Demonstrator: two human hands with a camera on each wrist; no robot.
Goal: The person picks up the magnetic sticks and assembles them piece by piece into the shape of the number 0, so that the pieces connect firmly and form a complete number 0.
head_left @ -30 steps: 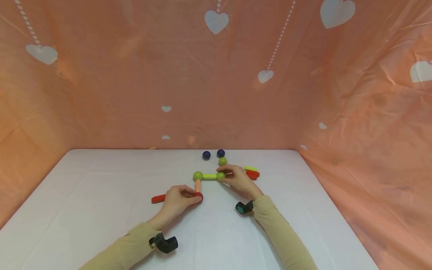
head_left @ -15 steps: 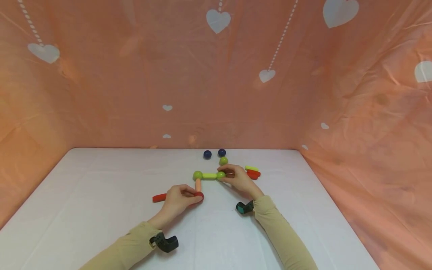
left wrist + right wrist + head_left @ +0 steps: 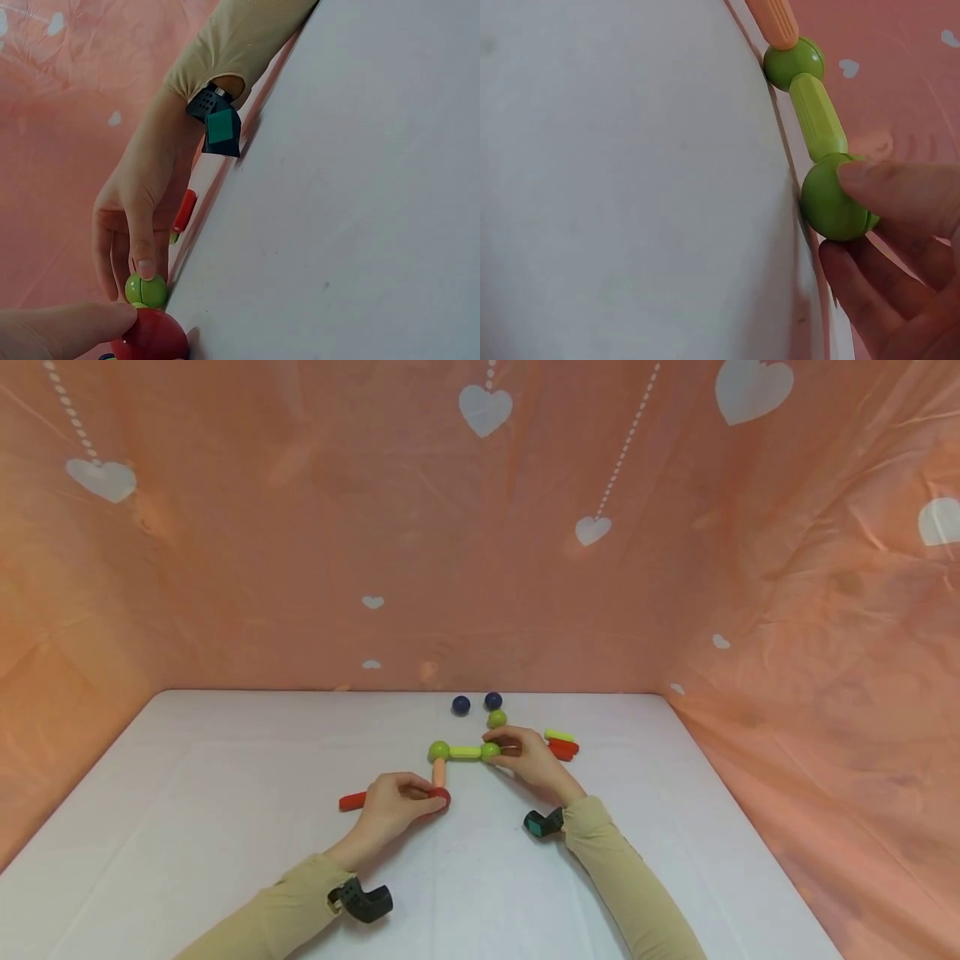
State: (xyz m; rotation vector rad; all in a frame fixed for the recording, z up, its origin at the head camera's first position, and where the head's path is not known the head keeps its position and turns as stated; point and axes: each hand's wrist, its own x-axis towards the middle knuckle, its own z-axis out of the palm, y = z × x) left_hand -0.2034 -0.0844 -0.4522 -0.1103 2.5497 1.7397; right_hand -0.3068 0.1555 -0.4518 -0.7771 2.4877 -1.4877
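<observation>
Ball-and-rod assembly (image 3: 465, 752) sits on the white surface (image 3: 202, 777), between the hands. Left hand (image 3: 390, 807) pinches the red ball (image 3: 156, 337) below the orange rod (image 3: 438, 773); right hand (image 3: 532, 763) pinches the green ball (image 3: 831, 201) on the lime rod (image 3: 819, 118). Versus one second ago: both grips unchanged, assembly practically same spot.

The left grip (image 3: 392, 808) is closed in a pinch, the left forearm (image 3: 273, 906) slanting back and leftward from it. Farther forward and rightward, the right grip (image 3: 531, 762) also pinches; behind it the right forearm (image 3: 630, 881) angles back rightward.
</observation>
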